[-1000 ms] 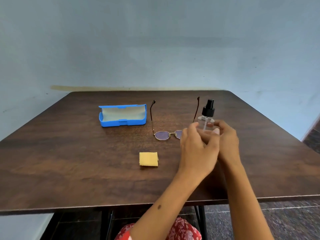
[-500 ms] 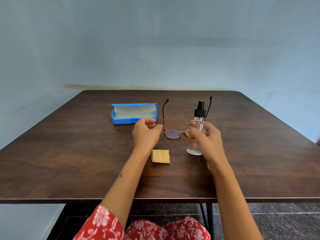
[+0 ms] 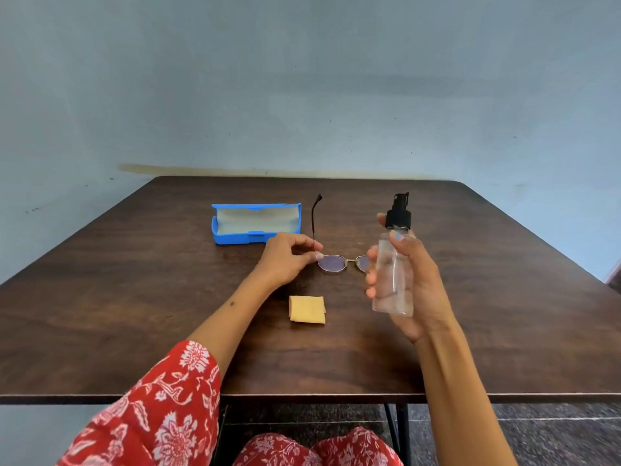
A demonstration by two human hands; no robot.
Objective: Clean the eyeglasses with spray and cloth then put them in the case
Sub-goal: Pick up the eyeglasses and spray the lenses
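Gold-rimmed eyeglasses (image 3: 332, 263) lie open on the dark wooden table (image 3: 134, 297), arms pointing away from me. My left hand (image 3: 285, 258) pinches the frame at its left hinge. My right hand (image 3: 415, 284) grips a clear spray bottle (image 3: 393, 277) with a black pump top, held upright above the table and covering the right lens. A folded yellow cloth (image 3: 307, 309) lies in front of the glasses. The blue case (image 3: 255, 223) stands open behind my left hand, its pale lining showing.
A pale blue wall stands behind the table's far edge. The near table edge runs just above my lap, with black metal legs (image 3: 400, 428) beneath it.
My left hand left the bottle, moved left and then reached the glasses' left hinge. My right hand lifted the bottle off the table and raised it.
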